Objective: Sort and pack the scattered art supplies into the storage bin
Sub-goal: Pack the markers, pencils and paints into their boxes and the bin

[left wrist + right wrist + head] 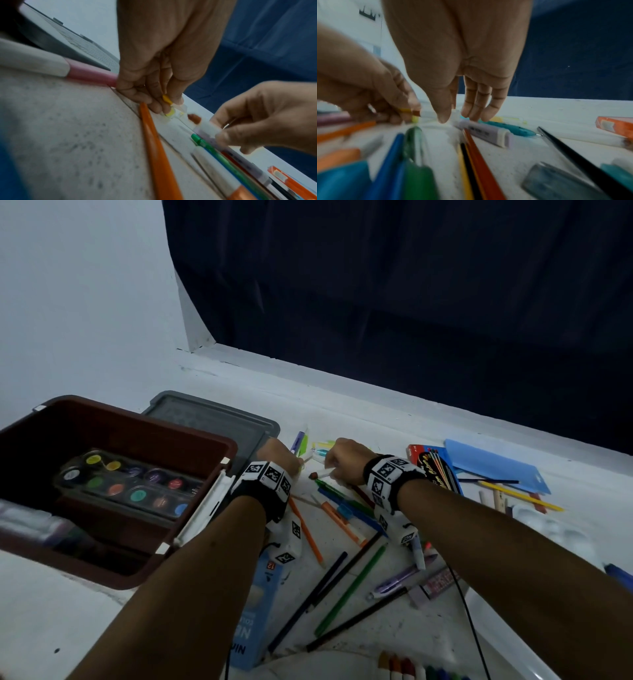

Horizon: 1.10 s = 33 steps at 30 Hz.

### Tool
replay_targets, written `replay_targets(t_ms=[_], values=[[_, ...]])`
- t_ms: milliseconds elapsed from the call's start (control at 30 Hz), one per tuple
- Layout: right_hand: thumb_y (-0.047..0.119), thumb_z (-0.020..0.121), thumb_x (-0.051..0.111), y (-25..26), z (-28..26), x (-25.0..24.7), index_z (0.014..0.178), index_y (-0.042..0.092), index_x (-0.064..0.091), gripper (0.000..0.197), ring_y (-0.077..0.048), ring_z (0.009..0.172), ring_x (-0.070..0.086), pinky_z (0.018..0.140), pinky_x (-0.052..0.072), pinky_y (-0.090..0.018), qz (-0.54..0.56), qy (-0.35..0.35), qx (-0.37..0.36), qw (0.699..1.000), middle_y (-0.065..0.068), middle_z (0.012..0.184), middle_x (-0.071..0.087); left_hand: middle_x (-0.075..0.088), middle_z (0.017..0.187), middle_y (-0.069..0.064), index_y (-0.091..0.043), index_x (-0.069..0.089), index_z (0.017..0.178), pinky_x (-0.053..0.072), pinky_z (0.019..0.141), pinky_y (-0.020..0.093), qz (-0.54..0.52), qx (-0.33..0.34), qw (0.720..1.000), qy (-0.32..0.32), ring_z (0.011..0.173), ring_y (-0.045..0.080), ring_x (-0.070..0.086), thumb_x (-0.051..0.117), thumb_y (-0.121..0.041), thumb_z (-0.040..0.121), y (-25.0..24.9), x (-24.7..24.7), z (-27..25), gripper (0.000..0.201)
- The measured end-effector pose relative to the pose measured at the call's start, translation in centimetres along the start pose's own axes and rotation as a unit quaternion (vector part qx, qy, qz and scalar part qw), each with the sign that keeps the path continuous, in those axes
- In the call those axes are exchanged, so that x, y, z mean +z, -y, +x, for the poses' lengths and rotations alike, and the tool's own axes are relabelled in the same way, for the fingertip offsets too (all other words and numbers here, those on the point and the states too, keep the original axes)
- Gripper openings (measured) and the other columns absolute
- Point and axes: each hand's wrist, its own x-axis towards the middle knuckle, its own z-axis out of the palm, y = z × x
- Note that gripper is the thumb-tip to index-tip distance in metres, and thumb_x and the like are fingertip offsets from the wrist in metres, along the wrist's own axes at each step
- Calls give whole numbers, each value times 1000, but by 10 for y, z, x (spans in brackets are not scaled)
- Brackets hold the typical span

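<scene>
Both hands down among scattered pens on the white table (pixel 85 621).

Left hand (pixel 279 455), at frame centre, pinching a yellow highlighter (pixel 169 108) with curled fingers (pixel 155 106) against the table. Right hand (pixel 344 460), just right of it, gripping a brown-tipped marker (pixel 320 474) between thumb and fingers. Brown bin (pixel 219 474) at lower left, holding a paint palette (pixel 130 484). Grey lid (pixel 219 419) flat behind the bin.
</scene>
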Motion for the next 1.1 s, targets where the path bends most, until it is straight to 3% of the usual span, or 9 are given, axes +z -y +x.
replay_targets(t_ms=[167, 333, 433, 500, 633, 700, 867, 1000, 1100], values=[[19, 87, 69, -4, -44, -18, 103, 7, 73, 20, -18, 86, 56, 68, 41, -25, 146, -98, 54, 983, -6, 98, 65, 71, 100, 15, 1, 68, 97, 46, 63, 26, 9, -2, 1000, 4, 90, 28, 67, 72, -21, 82, 2, 3, 1, 27], [12, 88, 69, -17, -118, -20, 88, 1, 74, 12, -4, 61, 61, 56, 45, -15, 337, -198, 110, 914, -7, 73, 67, 69, 100, 17, 4, 66, 99, 48, 67, 28, 15, -3, 1000, -4, 94, 31, 67, 72, -20, 84, 0, 5, 2, 29], [7, 88, 68, -17, -160, -7, 80, -4, 70, 14, -19, 62, 59, 60, 48, -31, 446, -245, 130, 851, -27, 73, 64, 65, 87, 15, 3, 62, 84, 45, 65, 28, 22, 2, 1000, -9, 83, 30, 65, 71, -19, 84, 0, 4, 1, 24], [4, 88, 67, -16, -182, 4, 81, -1, 70, 10, -19, 63, 61, 61, 51, -31, 498, -265, 151, 812, -22, 70, 66, 62, 81, 13, -1, 57, 75, 44, 63, 27, 19, -5, 1000, -17, 70, 25, 58, 72, -20, 83, 1, 5, 3, 26], [4, 90, 66, -21, -213, 24, 80, -2, 69, 12, -16, 60, 59, 60, 51, -30, 536, -285, 187, 772, -14, 67, 64, 65, 84, 9, 3, 62, 86, 46, 65, 27, 40, -17, 999, 7, 69, 21, 60, 67, -36, 79, -4, -4, -3, 40], [3, 89, 67, -25, -228, 31, 83, -3, 69, 9, -21, 63, 58, 61, 50, -33, 548, -298, 207, 753, -14, 68, 64, 68, 95, 13, 2, 65, 96, 46, 69, 28, 23, -5, 1000, -2, 84, 27, 66, 66, -33, 80, -15, -9, -13, 39], [2, 89, 66, -34, -278, 46, 80, 8, 73, 13, -15, 62, 59, 59, 52, -24, 563, -293, 223, 740, -5, 66, 66, 72, 101, 11, -8, 75, 97, 53, 77, 31, -107, 86, 990, -43, 93, 26, 67, 71, -19, 84, -60, -8, -72, 18], [4, 88, 68, -42, -324, 59, 85, 7, 73, 6, -21, 66, 64, 65, 53, -32, 584, -300, 254, 710, -11, 70, 69, 72, 94, 4, -11, 76, 96, 51, 71, 19, -191, 202, 960, 38, 76, 5, 66, 73, -12, 82, -68, 6, -146, 14], [7, 88, 68, -39, -360, 72, 90, 7, 74, 6, -19, 66, 66, 68, 55, -33, 592, -299, 267, 700, -10, 73, 72, 68, 79, 1, -9, 74, 98, 53, 71, 27, -188, 252, 944, 102, 74, 12, 63, 75, -13, 82, -69, 25, -198, 17]])
